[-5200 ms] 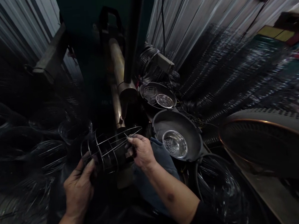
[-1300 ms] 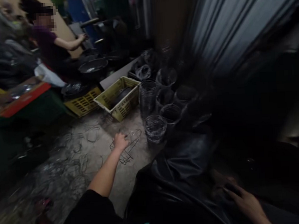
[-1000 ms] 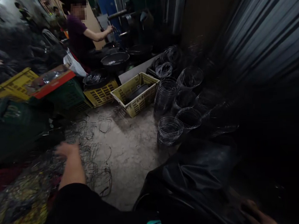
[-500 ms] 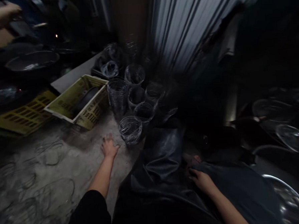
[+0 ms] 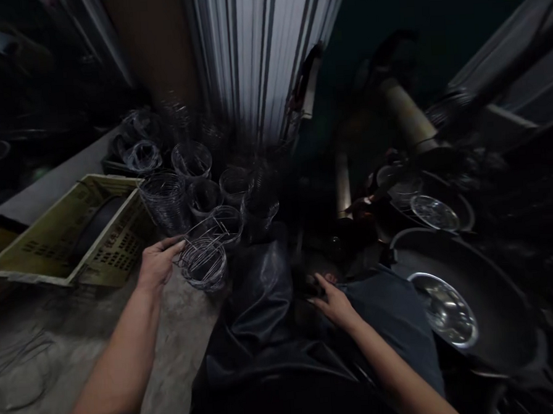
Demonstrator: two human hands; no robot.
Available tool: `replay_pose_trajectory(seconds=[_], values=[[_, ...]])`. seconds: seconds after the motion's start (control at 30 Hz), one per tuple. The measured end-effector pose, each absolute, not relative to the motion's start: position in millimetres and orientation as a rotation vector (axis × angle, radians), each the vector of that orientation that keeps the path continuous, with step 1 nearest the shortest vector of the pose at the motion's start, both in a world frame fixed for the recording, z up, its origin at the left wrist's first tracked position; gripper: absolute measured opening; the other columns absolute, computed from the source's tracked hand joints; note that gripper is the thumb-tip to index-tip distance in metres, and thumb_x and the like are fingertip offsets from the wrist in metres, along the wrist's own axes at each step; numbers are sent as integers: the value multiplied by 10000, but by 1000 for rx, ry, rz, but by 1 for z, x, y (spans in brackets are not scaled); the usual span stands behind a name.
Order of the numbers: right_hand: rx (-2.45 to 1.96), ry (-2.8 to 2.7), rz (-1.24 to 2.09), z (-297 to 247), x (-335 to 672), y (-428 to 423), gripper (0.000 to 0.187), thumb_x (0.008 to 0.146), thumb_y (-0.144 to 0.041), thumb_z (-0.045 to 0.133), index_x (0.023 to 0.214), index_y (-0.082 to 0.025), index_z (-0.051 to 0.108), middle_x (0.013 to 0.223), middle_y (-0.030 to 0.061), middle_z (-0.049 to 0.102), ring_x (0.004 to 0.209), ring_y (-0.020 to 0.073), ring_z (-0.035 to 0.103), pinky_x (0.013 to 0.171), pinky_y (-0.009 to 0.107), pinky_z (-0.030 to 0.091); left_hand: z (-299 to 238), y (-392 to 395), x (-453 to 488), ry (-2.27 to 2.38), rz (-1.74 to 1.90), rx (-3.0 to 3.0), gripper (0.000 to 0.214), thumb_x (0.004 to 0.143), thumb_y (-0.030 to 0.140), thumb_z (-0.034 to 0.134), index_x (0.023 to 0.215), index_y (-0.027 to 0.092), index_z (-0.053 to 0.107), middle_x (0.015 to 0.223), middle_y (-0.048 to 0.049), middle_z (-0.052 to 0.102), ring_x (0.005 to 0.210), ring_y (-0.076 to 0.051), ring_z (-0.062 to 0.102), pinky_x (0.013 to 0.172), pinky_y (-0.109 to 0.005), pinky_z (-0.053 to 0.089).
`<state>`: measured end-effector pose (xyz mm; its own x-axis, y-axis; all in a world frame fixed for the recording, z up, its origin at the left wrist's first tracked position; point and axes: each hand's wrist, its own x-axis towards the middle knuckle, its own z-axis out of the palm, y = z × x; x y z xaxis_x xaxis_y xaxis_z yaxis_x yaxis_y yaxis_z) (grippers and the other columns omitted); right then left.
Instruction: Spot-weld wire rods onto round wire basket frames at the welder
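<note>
My left hand (image 5: 157, 262) reaches to the nearest stack of round wire frames (image 5: 204, 265) on the floor; its fingertips touch the top frame's rim and the fingers curl lightly round it. More stacks of wire frames (image 5: 167, 200) stand behind it. My right hand (image 5: 333, 300) rests with fingers spread on dark cloth (image 5: 393, 312) over my lap, holding nothing. Black plastic sheet (image 5: 258, 307) lies between the two hands.
A yellow plastic crate (image 5: 60, 234) sits on the concrete floor at the left. Two dark pans, each with a shiny steel bowl (image 5: 444, 312), stand at the right. A brass-coloured machine tube (image 5: 404, 111) rises behind them. Corrugated metal wall at the back.
The view has swung right, back toward the machine and pans. My left hand rose from the floor to the rim of the nearest wire-frame stack. My right hand stays on my lap.
</note>
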<state>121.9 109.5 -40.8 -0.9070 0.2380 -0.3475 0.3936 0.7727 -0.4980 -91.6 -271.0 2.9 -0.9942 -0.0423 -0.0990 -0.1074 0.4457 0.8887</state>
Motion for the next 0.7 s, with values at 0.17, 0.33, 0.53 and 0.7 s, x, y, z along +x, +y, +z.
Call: replay_pose_trajectory(seconds=[0.17, 0.33, 0.53, 0.7], values=[[386, 3077, -1054, 29, 93, 108, 1098, 578, -370, 795, 1501, -197, 225, 1541, 136, 286, 1413, 321, 277, 1142, 496, 278, 88, -205, -68, 2118, 2045, 157, 303, 582, 318, 795, 856, 209, 729, 894, -29, 736, 794, -216, 680, 791, -363, 574], [235, 3149, -1533, 84, 89, 123, 1125, 512, -347, 841, 1480, -207, 285, 1517, 115, 330, 1407, 305, 281, 1156, 449, 251, 127, -117, -55, 1873, 1962, 311, 319, 491, 298, 843, 773, 188, 741, 825, -60, 729, 745, -217, 682, 725, -334, 581], [1055, 2452, -2203, 64, 113, 158, 854, 539, -347, 804, 1296, -82, 511, 1089, 117, 661, 1006, 248, 624, 908, 387, 499, 94, -53, -21, 2456, 1766, 561, 417, 741, 453, 651, 1084, 219, 689, 1111, -67, 678, 1071, -247, 614, 1008, -404, 455], [1328, 2402, -2041, 41, 134, 167, 641, 536, -371, 813, 1097, -126, 625, 982, 60, 686, 938, 220, 625, 846, 348, 511, 41, -25, 23, 2496, 1167, 1326, 586, 707, 521, 620, 1235, 270, 591, 1276, -54, 596, 1218, -291, 511, 1068, -419, 387]])
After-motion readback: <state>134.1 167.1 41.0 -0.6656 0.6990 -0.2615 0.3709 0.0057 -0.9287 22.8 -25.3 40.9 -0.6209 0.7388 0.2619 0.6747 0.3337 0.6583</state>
